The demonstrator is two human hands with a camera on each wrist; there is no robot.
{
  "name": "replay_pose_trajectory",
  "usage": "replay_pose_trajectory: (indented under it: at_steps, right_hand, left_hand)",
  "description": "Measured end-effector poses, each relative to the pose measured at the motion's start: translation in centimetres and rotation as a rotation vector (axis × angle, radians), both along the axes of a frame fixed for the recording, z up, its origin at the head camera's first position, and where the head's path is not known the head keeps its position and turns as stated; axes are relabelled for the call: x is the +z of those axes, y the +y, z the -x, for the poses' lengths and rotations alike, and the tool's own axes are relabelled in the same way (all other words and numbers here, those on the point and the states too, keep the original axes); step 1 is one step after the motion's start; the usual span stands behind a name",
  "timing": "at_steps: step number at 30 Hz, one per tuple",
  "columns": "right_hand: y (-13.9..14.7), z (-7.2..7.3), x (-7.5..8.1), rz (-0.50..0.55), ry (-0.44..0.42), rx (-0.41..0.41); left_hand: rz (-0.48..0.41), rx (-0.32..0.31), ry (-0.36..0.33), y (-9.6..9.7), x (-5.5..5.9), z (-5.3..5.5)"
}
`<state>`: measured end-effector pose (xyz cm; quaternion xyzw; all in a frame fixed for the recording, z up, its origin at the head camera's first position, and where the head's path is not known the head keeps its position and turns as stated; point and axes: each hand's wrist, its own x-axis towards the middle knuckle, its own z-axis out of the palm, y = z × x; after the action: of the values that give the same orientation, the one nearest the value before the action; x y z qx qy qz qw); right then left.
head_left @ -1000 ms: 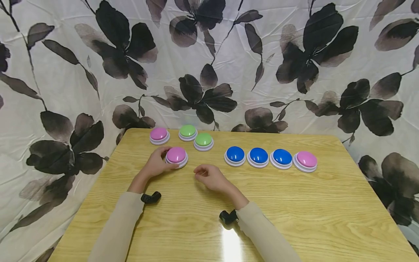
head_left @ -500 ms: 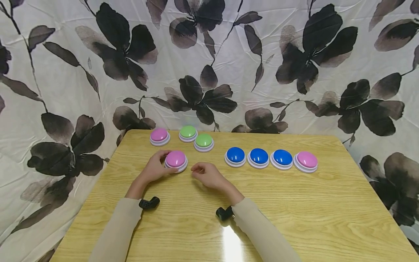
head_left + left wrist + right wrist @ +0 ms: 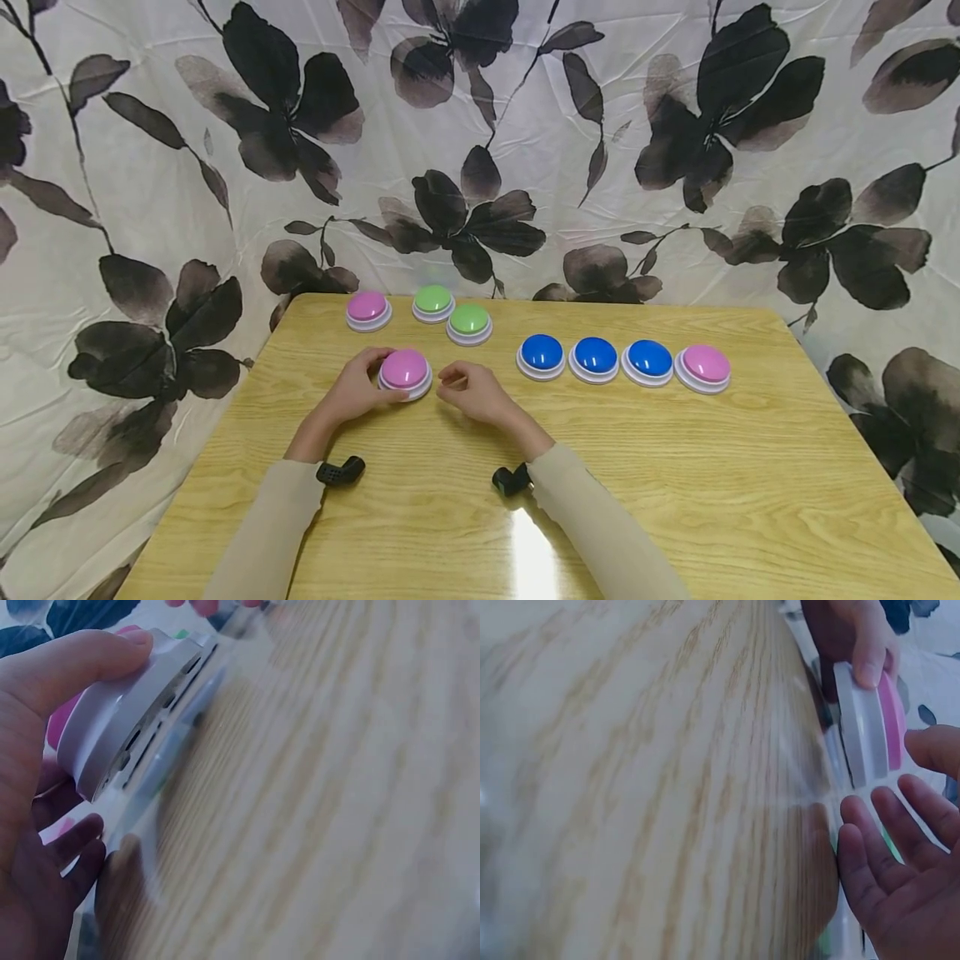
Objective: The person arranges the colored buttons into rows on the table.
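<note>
A push button with a pink dome and white base [image 3: 405, 368] is at the left middle of the table. My left hand [image 3: 357, 392] grips its base from the left, with the thumb on the near side and fingers behind. In the left wrist view, the white base [image 3: 124, 712] shows its underside edge close over the tabletop. Just right of it is my right hand [image 3: 480, 395], holding nothing. Its fingers [image 3: 907, 847] are loosely bent below the button in the right wrist view.
Behind the hands stand another pink button [image 3: 367, 307] and two green buttons [image 3: 432, 298] [image 3: 469, 319]. To the right, three blue buttons [image 3: 596, 356] and a pink button [image 3: 707, 364] form a row. A floral cloth [image 3: 450, 125] hangs behind the wooden table [image 3: 750, 483].
My left hand has drawn the pink button slightly toward me. My right hand has moved a little left, closer to that button. The other buttons stay put.
</note>
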<state>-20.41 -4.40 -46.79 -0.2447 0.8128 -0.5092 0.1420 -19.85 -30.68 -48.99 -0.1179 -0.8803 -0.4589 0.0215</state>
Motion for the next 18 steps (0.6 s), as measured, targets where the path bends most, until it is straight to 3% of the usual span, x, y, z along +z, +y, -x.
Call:
replay_pose_trajectory:
  at_steps: [7, 18]
  right_hand:
    - [0.3, 0.2, -0.3, 0.018, -0.029, -0.020]
    - [0.5, 0.1, 0.0, 0.063, -0.069, -0.009]
  left_hand:
    - [0.015, -0.018, -0.020, 0.4, 0.0, -0.6]
    - [-0.025, -0.056, -0.059, 2.0, 1.6, -1.3]
